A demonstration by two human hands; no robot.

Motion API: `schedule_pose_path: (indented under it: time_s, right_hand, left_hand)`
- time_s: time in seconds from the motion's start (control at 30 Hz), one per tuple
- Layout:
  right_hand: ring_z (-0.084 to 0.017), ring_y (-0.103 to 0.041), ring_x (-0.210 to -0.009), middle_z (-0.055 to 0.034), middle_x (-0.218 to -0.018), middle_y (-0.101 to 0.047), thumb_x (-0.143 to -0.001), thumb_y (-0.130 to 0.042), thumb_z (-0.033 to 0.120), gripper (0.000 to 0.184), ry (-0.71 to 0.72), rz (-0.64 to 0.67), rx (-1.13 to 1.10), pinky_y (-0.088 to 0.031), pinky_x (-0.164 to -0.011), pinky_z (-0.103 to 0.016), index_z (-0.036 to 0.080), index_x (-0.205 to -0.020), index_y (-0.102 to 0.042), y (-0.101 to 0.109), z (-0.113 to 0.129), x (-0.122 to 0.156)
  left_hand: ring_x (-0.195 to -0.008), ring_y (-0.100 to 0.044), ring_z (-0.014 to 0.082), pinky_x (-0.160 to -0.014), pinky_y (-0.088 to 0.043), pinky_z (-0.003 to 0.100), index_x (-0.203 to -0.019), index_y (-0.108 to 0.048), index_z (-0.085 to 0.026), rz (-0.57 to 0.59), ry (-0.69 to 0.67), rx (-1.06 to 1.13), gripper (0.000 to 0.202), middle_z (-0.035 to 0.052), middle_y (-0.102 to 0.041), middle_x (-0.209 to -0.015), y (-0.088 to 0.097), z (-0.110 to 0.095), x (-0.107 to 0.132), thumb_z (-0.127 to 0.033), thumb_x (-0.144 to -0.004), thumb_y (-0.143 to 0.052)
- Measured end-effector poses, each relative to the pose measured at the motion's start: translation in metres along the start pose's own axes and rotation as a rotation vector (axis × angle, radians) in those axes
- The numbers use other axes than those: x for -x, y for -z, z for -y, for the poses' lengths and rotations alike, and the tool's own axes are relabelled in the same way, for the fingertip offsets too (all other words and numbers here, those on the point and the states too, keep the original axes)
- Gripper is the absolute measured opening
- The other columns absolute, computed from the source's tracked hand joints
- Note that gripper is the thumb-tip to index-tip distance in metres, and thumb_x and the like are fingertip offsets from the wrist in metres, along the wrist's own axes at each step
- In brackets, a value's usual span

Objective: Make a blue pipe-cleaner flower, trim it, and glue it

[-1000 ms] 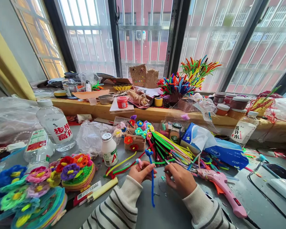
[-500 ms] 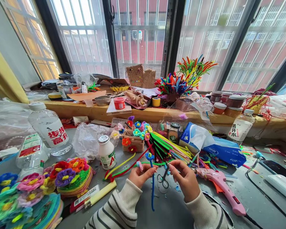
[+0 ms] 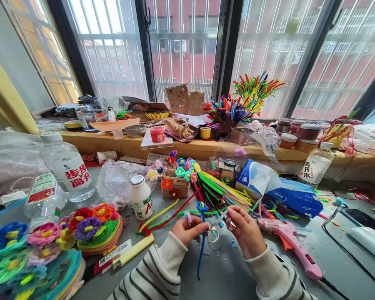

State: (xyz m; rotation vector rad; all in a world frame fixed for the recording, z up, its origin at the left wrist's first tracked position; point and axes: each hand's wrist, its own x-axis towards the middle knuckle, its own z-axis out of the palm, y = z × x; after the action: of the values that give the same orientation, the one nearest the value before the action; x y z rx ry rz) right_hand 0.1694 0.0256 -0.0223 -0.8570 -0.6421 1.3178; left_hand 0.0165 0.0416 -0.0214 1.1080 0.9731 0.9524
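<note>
My left hand is closed, thumb and finger pinching the stem of a blue pipe-cleaner flower. The flower has a yellow centre, and its stem hangs below my fingers. A small pink and pale blue fuzzy piece sits at my left index finger. My right hand is closed on small metal scissors, gripping them at the blade end. Their finger loops point down and left, close beside the blue stem.
Behind my hands are a small basket of fuzzy flowers and a bundle of pipe cleaners. A pink glue gun lies right. Left are a white bottle, a lighter-like yellow stick and stacked fuzzy flowers.
The scissors have swung from nearly upright to a slant, their loops now nearer the blue stem. The flower and both hands have shifted slightly in view.
</note>
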Motion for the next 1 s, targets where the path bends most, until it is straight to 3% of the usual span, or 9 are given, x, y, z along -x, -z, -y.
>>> schedule_pose_path:
  time_s: [0.23,0.43,0.57,0.67,0.77,0.83,0.9,1.0]
  right_hand:
    - [-0.011,-0.051,-0.061,-0.0029,-0.084,-0.055,-0.054,-0.063,0.029,0.02,-0.048,0.023,0.052,-0.041,-0.045,-0.019,0.017,-0.069,-0.058,-0.004,0.005,0.003]
    - [-0.011,-0.051,-0.053,-0.0038,-0.069,-0.058,-0.053,-0.063,0.034,0.023,-0.057,0.031,0.108,-0.04,-0.045,-0.021,0.014,-0.064,-0.061,0.001,0.002,0.006]
    - [-0.01,-0.048,-0.046,-0.0026,-0.058,-0.056,-0.06,-0.054,0.04,0.027,0.08,0.123,0.432,-0.039,-0.045,-0.022,0.014,-0.068,-0.062,0.008,-0.01,0.022]
    - [-0.01,-0.047,-0.045,-0.003,-0.061,-0.055,-0.063,-0.05,0.042,0.029,0.256,0.132,0.679,-0.037,-0.044,-0.022,0.016,-0.055,-0.06,0.009,-0.016,0.037]
    - [-0.011,-0.046,-0.048,0.0001,-0.042,-0.047,-0.07,-0.043,0.039,0.04,0.254,0.175,0.8,-0.037,-0.055,-0.023,0.016,-0.039,-0.053,0.002,-0.016,0.043]
    - [-0.009,-0.044,-0.047,0.002,-0.042,-0.045,-0.072,-0.041,0.038,0.038,0.203,0.201,0.746,-0.035,-0.053,-0.022,0.016,-0.045,-0.054,-0.005,-0.014,0.041]
    - [-0.007,-0.04,-0.044,0.0032,-0.049,-0.047,-0.068,-0.047,0.04,0.027,0.128,0.222,0.617,-0.032,-0.044,-0.019,0.016,-0.059,-0.057,-0.01,-0.014,0.036]
    - [-0.005,-0.034,-0.04,0.0049,-0.051,-0.043,-0.061,-0.055,0.041,0.026,0.001,0.249,0.443,-0.024,-0.035,-0.015,0.017,-0.071,-0.055,-0.013,-0.017,0.031]
  left_hand:
    - [-0.042,-0.05,0.0087,-0.042,-0.037,0.018,-0.046,-0.057,-0.011,-0.092,0.071,0.223,0.021,-0.0003,-0.057,-0.044,-0.002,-0.007,0.002,-0.027,-0.039,-0.069]
    - [-0.045,-0.055,0.0117,-0.049,-0.043,0.023,-0.049,-0.058,-0.011,-0.1,0.044,0.341,0.022,-0.0001,-0.059,-0.045,-0.002,-0.01,0.003,-0.024,-0.036,-0.07]
    - [-0.047,-0.055,0.0119,-0.052,-0.045,0.024,-0.05,-0.058,-0.011,-0.123,0.033,0.354,0.022,0.0005,-0.06,-0.047,-0.001,-0.007,0.001,-0.023,-0.036,-0.07]
    - [-0.049,-0.056,0.0115,-0.053,-0.045,0.023,-0.05,-0.058,-0.01,-0.146,0.029,0.353,0.022,0.0007,-0.061,-0.048,-0.002,-0.006,0.0,-0.022,-0.036,-0.07]
    - [-0.05,-0.056,0.0119,-0.054,-0.045,0.023,-0.05,-0.057,-0.011,-0.156,0.031,0.361,0.022,0.001,-0.062,-0.05,-0.003,-0.006,0.002,-0.02,-0.035,-0.071]
    - [-0.05,-0.056,0.0122,-0.053,-0.045,0.024,-0.05,-0.057,-0.011,-0.148,0.044,0.348,0.023,0.001,-0.062,-0.049,-0.004,-0.005,0.002,-0.022,-0.035,-0.071]
    - [-0.048,-0.055,0.0124,-0.051,-0.044,0.024,-0.051,-0.056,-0.011,-0.138,0.057,0.329,0.024,0.0009,-0.062,-0.049,-0.005,-0.003,0.002,-0.023,-0.036,-0.07]
    - [-0.048,-0.055,0.0125,-0.051,-0.044,0.024,-0.053,-0.056,-0.011,-0.133,0.053,0.332,0.025,0.0007,-0.061,-0.049,-0.005,-0.001,0.002,-0.024,-0.036,-0.07]
